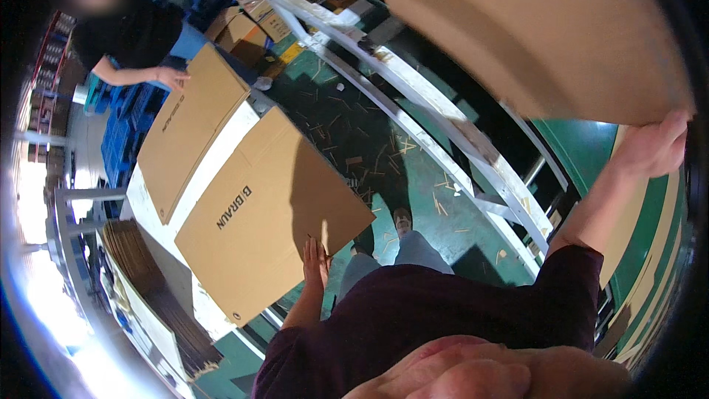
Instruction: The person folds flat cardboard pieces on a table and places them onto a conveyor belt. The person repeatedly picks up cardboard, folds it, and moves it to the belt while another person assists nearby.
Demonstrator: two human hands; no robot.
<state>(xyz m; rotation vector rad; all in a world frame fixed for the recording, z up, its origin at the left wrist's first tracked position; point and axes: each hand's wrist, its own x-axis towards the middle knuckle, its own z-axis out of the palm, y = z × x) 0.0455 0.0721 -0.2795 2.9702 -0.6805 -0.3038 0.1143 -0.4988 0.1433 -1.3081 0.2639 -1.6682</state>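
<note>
My left hand point(316, 260) rests at the near edge of a flat brown cardboard sheet point(258, 214), its fingers stretched out over the surface. Dark printing marks the sheet, which lies on a white tabletop point(214, 155). Up at the right, my right hand point(657, 146) is closed on the lower corner of another large cardboard sheet point(546, 29), raised and tilted above a metal frame. The fingertips behind that corner are hidden. Beside the first sheet, farther left, lies one more printed cardboard sheet point(193, 129).
Across the table a person in a dark top point(122, 44) has one hand on the far sheet. A pale metal frame point(443, 118) runs diagonally right of my legs. Cardboard scraps point(441, 203) litter the green floor. Stacked cardboard point(136, 258) sits at left, near blue pallets point(122, 133).
</note>
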